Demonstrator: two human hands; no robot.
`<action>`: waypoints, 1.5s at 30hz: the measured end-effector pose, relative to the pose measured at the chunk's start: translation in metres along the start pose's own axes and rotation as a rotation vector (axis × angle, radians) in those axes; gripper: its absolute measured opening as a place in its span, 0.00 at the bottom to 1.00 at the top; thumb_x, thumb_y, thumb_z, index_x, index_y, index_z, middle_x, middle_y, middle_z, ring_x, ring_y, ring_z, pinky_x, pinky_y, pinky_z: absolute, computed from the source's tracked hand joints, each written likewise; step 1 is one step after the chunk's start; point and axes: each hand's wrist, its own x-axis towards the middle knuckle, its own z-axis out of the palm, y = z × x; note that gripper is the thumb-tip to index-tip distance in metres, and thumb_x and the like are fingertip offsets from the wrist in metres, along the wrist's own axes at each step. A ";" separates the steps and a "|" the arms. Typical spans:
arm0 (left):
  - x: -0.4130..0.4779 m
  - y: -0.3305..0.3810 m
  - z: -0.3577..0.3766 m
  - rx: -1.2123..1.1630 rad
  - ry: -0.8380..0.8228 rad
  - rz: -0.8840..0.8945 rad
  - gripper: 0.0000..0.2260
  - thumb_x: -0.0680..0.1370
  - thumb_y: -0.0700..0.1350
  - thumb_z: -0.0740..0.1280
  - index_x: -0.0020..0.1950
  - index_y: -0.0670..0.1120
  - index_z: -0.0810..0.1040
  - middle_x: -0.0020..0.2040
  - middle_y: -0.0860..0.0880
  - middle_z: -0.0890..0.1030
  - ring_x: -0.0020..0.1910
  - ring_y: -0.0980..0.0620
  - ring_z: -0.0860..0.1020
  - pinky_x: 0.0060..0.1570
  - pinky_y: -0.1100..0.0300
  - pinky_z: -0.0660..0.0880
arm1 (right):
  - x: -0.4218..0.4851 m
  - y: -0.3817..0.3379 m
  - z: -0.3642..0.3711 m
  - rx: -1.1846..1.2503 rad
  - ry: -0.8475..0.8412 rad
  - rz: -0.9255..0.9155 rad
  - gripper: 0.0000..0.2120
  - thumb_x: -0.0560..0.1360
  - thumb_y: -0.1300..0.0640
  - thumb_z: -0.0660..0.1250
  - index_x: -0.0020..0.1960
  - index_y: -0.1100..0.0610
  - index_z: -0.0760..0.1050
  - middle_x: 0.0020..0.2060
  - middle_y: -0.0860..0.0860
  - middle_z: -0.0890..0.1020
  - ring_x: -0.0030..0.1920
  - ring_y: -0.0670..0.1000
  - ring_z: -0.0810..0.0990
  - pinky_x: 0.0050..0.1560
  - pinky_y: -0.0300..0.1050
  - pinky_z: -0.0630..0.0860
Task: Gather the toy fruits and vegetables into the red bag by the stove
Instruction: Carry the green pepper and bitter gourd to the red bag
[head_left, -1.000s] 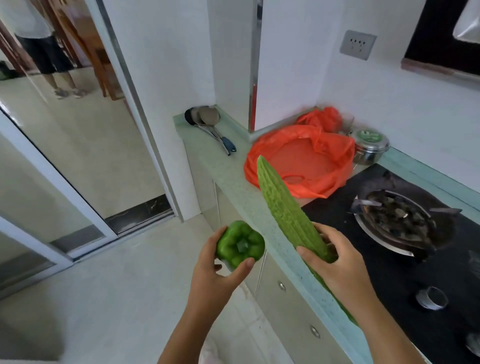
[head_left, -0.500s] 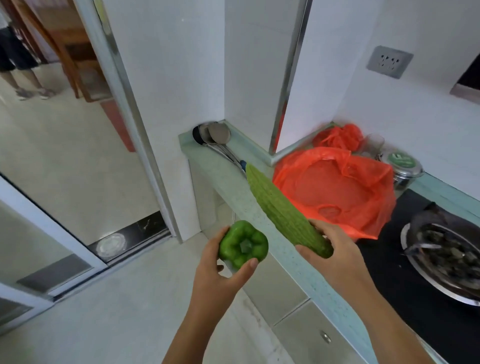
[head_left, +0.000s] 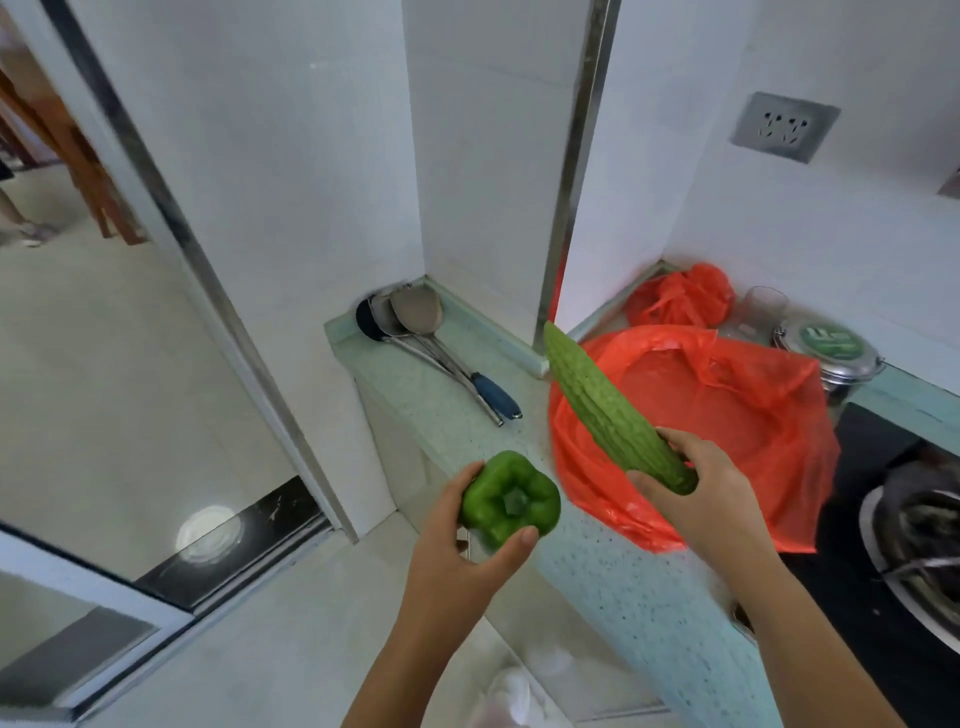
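A wide-open red plastic bag (head_left: 748, 415) lies on the pale green counter (head_left: 452, 410), left of the black stove (head_left: 872, 467). My right hand (head_left: 696, 488) grips the thick end of a long, bumpy green bitter gourd (head_left: 602, 405), which slants up-left over the bag's left rim. My left hand (head_left: 467, 540) holds a green bell pepper (head_left: 509, 499), stem toward me, in front of the counter edge and left of the bag.
Metal ladles and spatulas (head_left: 415, 332) with a blue handle lie in the counter's left corner. A second crumpled red bag (head_left: 680, 296), a glass (head_left: 758, 312) and a lidded steel pot (head_left: 831, 353) stand behind the open bag. A pan with food (head_left: 924, 540) sits on the stove.
The view has moved closer to the counter and the bag. My right hand has carried the gourd up and right over the bag's rim; the pepper stays in my left hand.
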 end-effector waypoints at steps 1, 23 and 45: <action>0.014 0.001 0.003 0.014 -0.023 -0.003 0.31 0.61 0.63 0.72 0.62 0.64 0.68 0.59 0.61 0.76 0.56 0.62 0.75 0.52 0.64 0.74 | 0.011 0.005 0.000 -0.016 0.017 0.023 0.24 0.68 0.53 0.73 0.62 0.52 0.72 0.49 0.51 0.76 0.50 0.51 0.75 0.49 0.47 0.71; 0.187 0.006 0.106 0.030 -0.442 -0.099 0.31 0.60 0.59 0.74 0.62 0.61 0.69 0.59 0.58 0.75 0.52 0.62 0.77 0.52 0.59 0.77 | 0.143 0.126 0.026 -0.135 -0.065 0.509 0.25 0.68 0.45 0.70 0.63 0.50 0.70 0.53 0.54 0.74 0.56 0.57 0.74 0.54 0.51 0.73; 0.282 0.000 0.192 0.219 -0.810 0.114 0.34 0.61 0.65 0.70 0.65 0.56 0.69 0.60 0.55 0.76 0.59 0.57 0.75 0.58 0.51 0.73 | 0.122 0.108 0.020 -0.209 0.110 0.570 0.25 0.73 0.47 0.66 0.68 0.50 0.66 0.58 0.51 0.72 0.61 0.54 0.69 0.58 0.50 0.69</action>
